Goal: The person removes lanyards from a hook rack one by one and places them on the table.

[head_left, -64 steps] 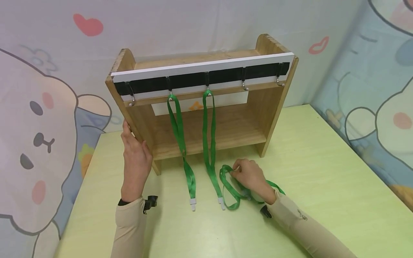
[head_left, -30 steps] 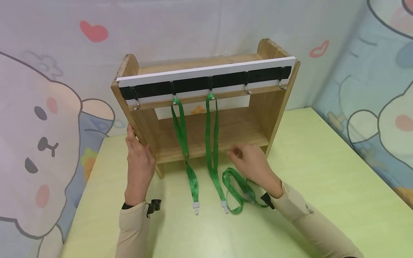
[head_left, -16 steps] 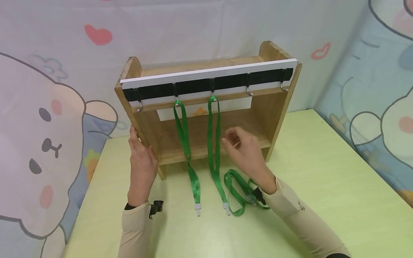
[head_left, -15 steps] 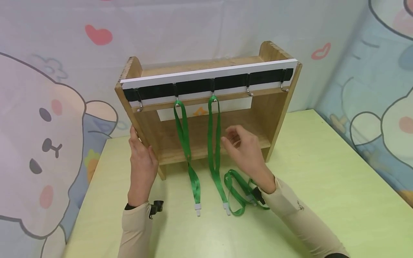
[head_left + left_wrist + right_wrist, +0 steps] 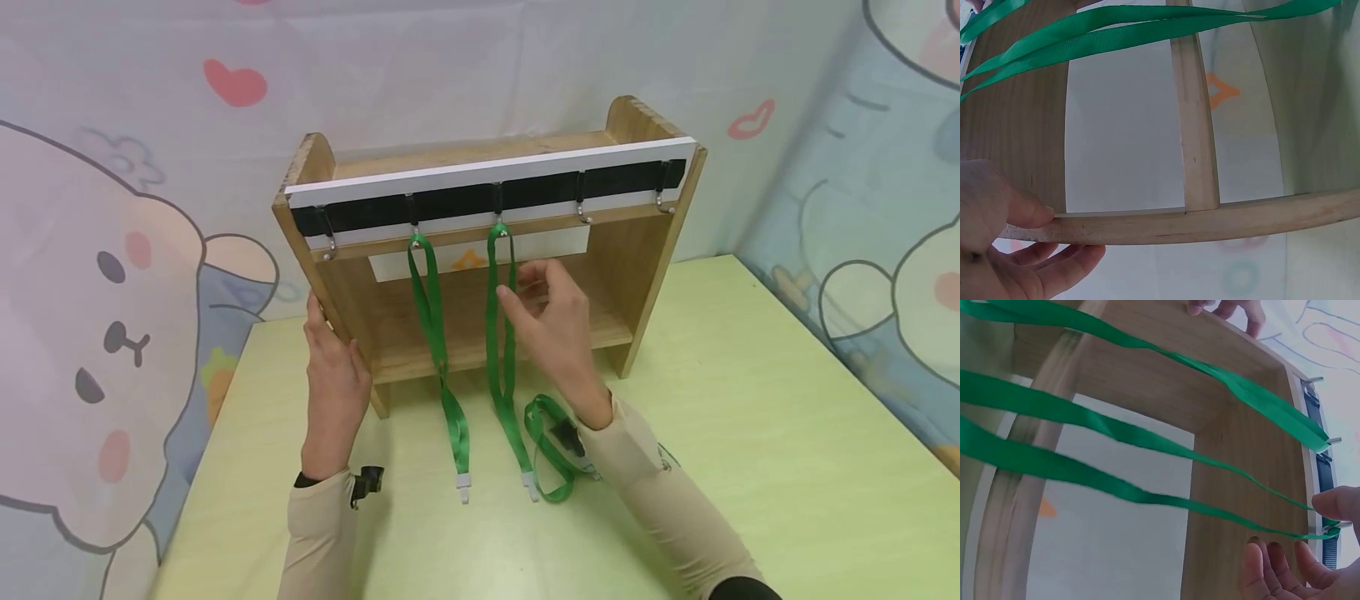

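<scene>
My left hand [image 5: 336, 387] holds the left side board of a small wooden shelf [image 5: 647, 262]; in the left wrist view its thumb [image 5: 1030, 209] lies on one face and the fingers curl beneath. Two green lanyards hang from hooks on the shelf's front rail: a left one [image 5: 429, 308] and a middle one [image 5: 492, 333]. Beside the middle lanyard hovers my right hand [image 5: 557, 327], thumb and fingers apart. In the right wrist view the hand [image 5: 1300, 575] is close to that lanyard's upper end, with no visible grip; whether it touches is unclear.
A loose green lanyard heap [image 5: 546, 450] lies on the table [image 5: 480, 550], partly under the right forearm. The white rail with its black strip [image 5: 453, 202] carries several metal hooks, among them a bare left hook [image 5: 328, 246] and bare right hook [image 5: 663, 202].
The right hand has left the lanyard heap on the table and risen, moving left, to the middle hanging lanyard's upper part. The left hand has stayed on the shelf's side.
</scene>
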{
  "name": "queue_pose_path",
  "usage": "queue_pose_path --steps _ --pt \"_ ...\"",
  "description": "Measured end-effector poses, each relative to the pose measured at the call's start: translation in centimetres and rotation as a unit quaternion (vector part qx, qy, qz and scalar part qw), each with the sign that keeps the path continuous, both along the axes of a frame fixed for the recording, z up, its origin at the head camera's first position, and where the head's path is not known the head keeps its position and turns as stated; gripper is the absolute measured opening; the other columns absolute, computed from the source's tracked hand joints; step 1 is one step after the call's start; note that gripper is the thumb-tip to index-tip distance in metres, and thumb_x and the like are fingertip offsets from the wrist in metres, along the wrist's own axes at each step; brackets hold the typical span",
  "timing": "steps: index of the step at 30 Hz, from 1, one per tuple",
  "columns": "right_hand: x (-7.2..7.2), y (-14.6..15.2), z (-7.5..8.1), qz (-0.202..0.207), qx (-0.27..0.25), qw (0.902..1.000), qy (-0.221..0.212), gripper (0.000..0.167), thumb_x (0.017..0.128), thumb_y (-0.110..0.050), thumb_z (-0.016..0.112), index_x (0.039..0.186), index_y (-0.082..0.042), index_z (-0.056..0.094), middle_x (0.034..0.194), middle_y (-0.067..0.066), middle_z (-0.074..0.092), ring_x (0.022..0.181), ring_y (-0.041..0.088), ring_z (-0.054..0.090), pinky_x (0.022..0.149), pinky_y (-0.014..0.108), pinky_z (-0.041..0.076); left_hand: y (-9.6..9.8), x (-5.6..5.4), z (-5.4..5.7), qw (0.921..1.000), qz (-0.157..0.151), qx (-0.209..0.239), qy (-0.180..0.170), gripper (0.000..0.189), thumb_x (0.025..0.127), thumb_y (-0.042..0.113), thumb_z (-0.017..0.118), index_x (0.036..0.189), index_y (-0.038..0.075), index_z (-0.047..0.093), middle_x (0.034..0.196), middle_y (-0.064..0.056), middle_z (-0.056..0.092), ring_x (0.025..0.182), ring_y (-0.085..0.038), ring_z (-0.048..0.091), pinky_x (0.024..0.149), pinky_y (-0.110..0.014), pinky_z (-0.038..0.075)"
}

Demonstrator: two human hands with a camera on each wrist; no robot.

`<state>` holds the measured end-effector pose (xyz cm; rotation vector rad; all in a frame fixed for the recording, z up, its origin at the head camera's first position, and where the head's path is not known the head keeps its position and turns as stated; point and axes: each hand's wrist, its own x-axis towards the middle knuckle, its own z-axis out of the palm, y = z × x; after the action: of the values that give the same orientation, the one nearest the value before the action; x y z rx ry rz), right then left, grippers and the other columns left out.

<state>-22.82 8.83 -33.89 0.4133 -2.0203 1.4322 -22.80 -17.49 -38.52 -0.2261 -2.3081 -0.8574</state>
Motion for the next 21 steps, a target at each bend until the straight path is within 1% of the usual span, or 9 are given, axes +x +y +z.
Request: queue_pose_path --steps 6,12,16,21 --pt "-0.5 -1.2 0.2 0.0 0.006 1.0 0.003 0.022 0.092 -0.01 0.073 0.107 0.002 0.062 0.098 0.013 0.066 0.085 0.023 0.064 0.068 0.03 0.055 -0.1 0.0 0.1 1.0 -0.001 0.001 -0.009 0.076 0.097 -0.015 0.049 0.156 0.004 0.004 0.144 -0.038 0.031 0.11 -0.06 0.056 0.087 -0.062 0.054" --pt "-0.8 -1.9 0.4 -0.005 0.026 0.9992 0.029 0.01 0.095 -0.006 0.067 0.099 0.002 0.064 0.092 0.013 0.068 0.079 0.024 0.066 0.064 0.033 0.055 0.1 -0.1 -0.1 1.0 -0.002 -0.001 -0.006 0.075 0.098 -0.013 0.049 0.155 0.002 0.004 0.144 -0.037 0.031 0.107 -0.061 0.057 0.085 -0.062 0.055" --pt "-0.8 -2.0 0.5 -0.006 0.025 0.9989 0.038 0.006 0.095 -0.003 0.065 0.096 0.003 0.065 0.089 0.014 0.069 0.076 0.025 0.067 0.064 0.034 0.055 0.1 -0.1 -0.2 1.0 -0.002 -0.005 0.001 0.075 0.097 -0.014 0.05 0.155 0.001 0.005 0.143 -0.038 0.032 0.104 -0.061 0.058 0.084 -0.062 0.055" --pt "-0.6 -2.0 0.9 -0.011 0.014 0.9992 0.036 0.006 0.095 -0.003 0.065 0.096 0.002 0.066 0.087 0.012 0.069 0.075 0.023 0.067 0.062 0.032 0.055 -0.1 -0.1 0.0 1.0 -0.001 -0.008 0.005 0.075 0.097 -0.013 0.05 0.155 0.001 0.005 0.143 -0.038 0.032 0.105 -0.061 0.058 0.085 -0.062 0.055"
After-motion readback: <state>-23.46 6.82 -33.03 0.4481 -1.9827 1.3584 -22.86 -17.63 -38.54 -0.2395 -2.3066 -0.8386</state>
